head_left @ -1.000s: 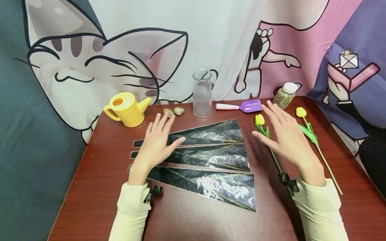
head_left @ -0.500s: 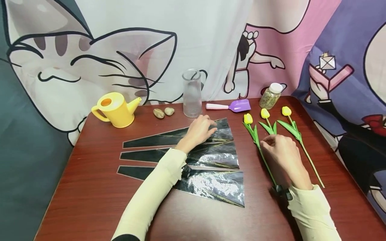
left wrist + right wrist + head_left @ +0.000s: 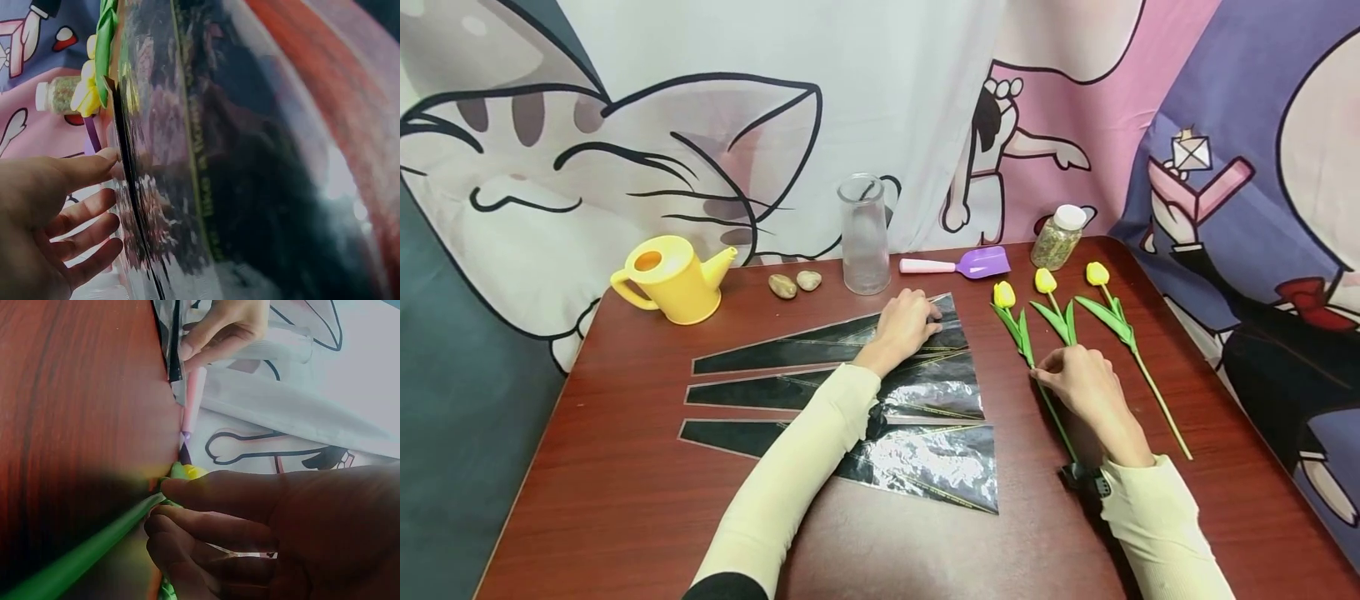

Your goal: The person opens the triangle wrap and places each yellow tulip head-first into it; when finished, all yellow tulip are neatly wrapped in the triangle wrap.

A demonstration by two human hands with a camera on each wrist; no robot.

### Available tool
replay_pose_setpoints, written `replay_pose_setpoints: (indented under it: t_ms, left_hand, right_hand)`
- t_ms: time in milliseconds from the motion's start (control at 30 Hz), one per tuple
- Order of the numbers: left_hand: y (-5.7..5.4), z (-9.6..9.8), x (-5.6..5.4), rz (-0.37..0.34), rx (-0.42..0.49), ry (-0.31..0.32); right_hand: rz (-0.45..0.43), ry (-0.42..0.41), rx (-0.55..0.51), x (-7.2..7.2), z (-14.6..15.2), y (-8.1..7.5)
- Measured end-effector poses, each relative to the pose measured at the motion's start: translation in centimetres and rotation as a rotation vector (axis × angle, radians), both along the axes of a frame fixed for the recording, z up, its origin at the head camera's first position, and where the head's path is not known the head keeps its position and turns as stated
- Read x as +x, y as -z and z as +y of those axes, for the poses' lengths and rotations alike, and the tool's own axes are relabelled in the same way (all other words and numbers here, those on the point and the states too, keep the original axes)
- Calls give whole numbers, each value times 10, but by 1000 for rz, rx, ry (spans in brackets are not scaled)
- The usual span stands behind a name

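Observation:
My right hand pinches the stem of the leftmost yellow tulip between thumb and forefinger; in the right wrist view the green stem runs to these fingertips. Two more tulips lie to the right, the middle tulip partly hidden by the hand and the far right tulip in full view. My left hand rests on the far black flower-wrapping sleeve, its fingers loosely bent; in the left wrist view the fingertips touch the sleeve. Below lie the middle sleeve and near sleeve.
Along the table's back stand a yellow watering can, a clear glass vase and a lidded jar of dried green bits. Two stones and a purple trowel lie between them. A printed curtain hangs behind.
Both hands came down from being raised and spread. The left moved right onto the far sleeve. The right lowered among the tulips and took the leftmost stem. The head view shifted right.

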State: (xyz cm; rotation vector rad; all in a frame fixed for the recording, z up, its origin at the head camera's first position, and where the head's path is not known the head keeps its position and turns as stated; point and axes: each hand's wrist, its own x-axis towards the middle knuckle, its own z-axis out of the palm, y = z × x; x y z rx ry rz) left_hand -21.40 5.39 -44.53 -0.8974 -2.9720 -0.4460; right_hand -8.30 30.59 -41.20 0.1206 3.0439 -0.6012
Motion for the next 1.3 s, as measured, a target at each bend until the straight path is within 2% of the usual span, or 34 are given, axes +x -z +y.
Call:
replay_pose_setpoints:
  t_ms: [267, 400, 600, 833, 933, 1033, 1100, 1200, 1300]
  left_hand:
    - [-2, 1, 2, 28, 48, -11]
    - [-7, 2, 4, 28, 80, -24]
    - [-14, 2, 5, 16, 103, -40]
    - [-15, 0, 4, 8, 98, -43]
    - [-16, -2, 3, 7, 109, -37]
    - [-17, -4, 3, 5, 120, -36]
    - [-17, -5, 4, 3, 125, -36]
    - [-17, -6, 6, 3, 128, -34]
    - [-17, -7, 7, 3, 134, -32]
  right_hand:
    - [-38, -1, -11, 0, 1, 1]
    - [-23, -9, -12, -1, 0, 1]
    - [-51, 32, -161, -1, 2, 1]
    - [-86, 52, -338, -1, 7, -7]
    - [-113, 67, -553, -8, 11, -13]
    - [-120, 116, -924, -19, 14, -17]
    - [-91, 169, -1189, -25, 15, -17]
    - [26, 305, -1493, -32, 13, -16]
    - [188, 436, -1637, -38, 9, -13]
